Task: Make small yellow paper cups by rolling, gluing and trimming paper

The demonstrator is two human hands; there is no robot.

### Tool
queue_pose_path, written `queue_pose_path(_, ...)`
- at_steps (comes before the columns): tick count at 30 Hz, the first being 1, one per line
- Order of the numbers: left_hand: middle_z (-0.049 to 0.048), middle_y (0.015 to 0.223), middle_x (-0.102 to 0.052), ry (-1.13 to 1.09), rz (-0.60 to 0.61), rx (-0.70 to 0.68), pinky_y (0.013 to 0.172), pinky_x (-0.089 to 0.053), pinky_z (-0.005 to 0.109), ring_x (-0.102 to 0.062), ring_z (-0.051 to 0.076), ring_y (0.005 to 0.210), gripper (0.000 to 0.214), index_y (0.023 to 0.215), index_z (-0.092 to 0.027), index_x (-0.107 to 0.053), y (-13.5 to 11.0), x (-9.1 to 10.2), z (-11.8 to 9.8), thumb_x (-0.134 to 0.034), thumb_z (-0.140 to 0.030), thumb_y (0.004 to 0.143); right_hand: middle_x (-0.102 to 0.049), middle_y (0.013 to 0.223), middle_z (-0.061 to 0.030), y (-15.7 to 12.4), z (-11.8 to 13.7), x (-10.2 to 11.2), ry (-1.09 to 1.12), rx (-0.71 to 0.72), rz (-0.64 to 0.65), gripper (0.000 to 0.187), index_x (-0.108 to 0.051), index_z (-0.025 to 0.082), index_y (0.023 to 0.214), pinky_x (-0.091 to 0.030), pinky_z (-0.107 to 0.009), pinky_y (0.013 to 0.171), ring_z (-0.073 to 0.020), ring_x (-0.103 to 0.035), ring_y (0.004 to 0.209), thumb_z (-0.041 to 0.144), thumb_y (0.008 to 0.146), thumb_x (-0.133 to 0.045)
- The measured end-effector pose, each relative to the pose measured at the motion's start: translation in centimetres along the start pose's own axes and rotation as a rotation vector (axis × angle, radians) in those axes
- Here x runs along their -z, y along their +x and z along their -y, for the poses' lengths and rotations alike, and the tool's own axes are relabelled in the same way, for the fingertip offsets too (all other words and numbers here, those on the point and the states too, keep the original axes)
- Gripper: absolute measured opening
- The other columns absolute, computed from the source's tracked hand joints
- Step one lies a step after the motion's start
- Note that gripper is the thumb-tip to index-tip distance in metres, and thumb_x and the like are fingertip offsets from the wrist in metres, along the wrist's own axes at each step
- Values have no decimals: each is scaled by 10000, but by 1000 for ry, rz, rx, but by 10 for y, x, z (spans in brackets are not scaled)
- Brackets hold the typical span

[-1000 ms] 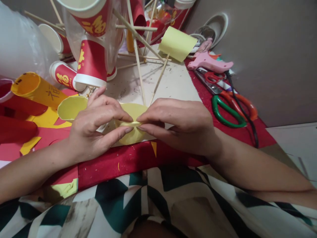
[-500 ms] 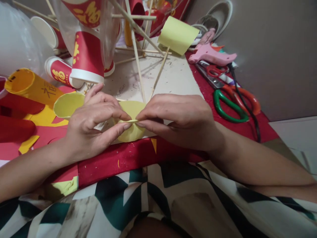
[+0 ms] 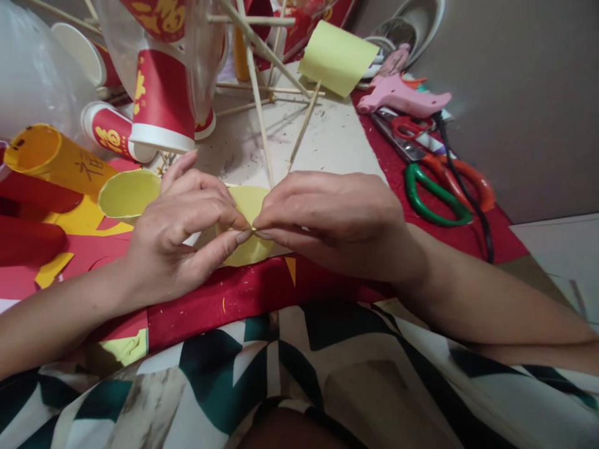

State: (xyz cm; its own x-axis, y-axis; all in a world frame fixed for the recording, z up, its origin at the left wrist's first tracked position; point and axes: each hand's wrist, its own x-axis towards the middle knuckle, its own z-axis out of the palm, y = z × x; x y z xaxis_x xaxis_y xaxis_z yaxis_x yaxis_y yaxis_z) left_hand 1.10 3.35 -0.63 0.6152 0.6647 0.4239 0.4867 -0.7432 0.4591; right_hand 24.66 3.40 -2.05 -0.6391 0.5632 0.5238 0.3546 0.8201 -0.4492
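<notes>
Both hands pinch a pale yellow paper circle at its middle, where a small fold rises between the fingertips. My left hand holds the fold with thumb and forefinger, its other fingers fanned outward. Across from it, my right hand presses the same spot with thumb and fingertips, so little of the fold shows. A shallow yellow paper cup shape sits just beyond my left hand. The paper rests over the front edge of a whitish board.
Red paper cups in clear plastic stand behind my left hand. A frame of wooden sticks rises ahead, by a curled yellow paper. At right lie green-and-orange-handled scissors and a pink glue gun. An orange paper tube leans left.
The fingertips have drawn closer together over the fold, and less of it shows. My right hand has shifted slightly left. The whole view has moved a little.
</notes>
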Motion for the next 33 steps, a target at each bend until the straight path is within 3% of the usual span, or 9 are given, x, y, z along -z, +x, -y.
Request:
queue_pose_path(3, -32, 854, -719, -5, 10, 10, 1245, -291, 584, -691, 195, 911, 39, 892, -284, -695, 0, 2, 0, -703, -320, 904, -737, 971, -11, 0, -1, 2, -36, 8, 49, 175, -708, 180, 988, -532, -231, 748, -118, -696, 926, 208, 1023, -539)
queue_pose_path(12, -25, 933, -738, -73, -115, 34, 1233, -364, 548, -708, 182, 875, 170, 1007, -278, -652, -2, 1, 1, -748, -318, 872, -752, 917, -12, 4, -6, 11, -42, -10, -68, 135, -708, 190, 917, -580, -267, 805, -138, -723, 901, 202, 994, -597)
queue_pose_path(18, -31, 920, -717, -54, -90, 3, 1243, -345, 554, -703, 170, 858, 174, 1021, -270, -615, -2, -1, 1, -725, -303, 891, -771, 1050, -28, 3, 2, 3, 14, -9, -143, 134, -705, 195, 1085, -597, -286, 887, -143, -728, 1011, 214, 980, -624)
queue_pose_path(24, -39, 900, -676, -54, -58, -36, 1254, -326, 529, -695, 167, 888, 244, 1093, -271, -569, -4, -3, 0, -712, -270, 896, -758, 1095, -31, 3, -1, -2, 84, -89, -61, 113, -685, 201, 1061, -598, -282, 828, -130, -726, 916, 226, 986, -605)
queue_pose_path(28, -47, 887, -657, -52, -66, -35, 1255, -327, 516, -687, 155, 861, 293, 1119, -283, -542, -4, -3, 1, -724, -295, 891, -753, 964, 11, 4, -3, 0, 92, -139, 10, 97, -685, 192, 1045, -580, -238, 776, -100, -719, 824, 213, 965, -635)
queue_pose_path(33, -44, 912, -676, -11, -47, 14, 1247, -343, 538, -694, 171, 863, 232, 1059, -309, -558, -4, -1, 3, -713, -344, 890, -742, 874, 23, 4, -3, 2, 109, -170, -12, 77, -704, 194, 1002, -557, -221, 727, -91, -697, 753, 202, 936, -666)
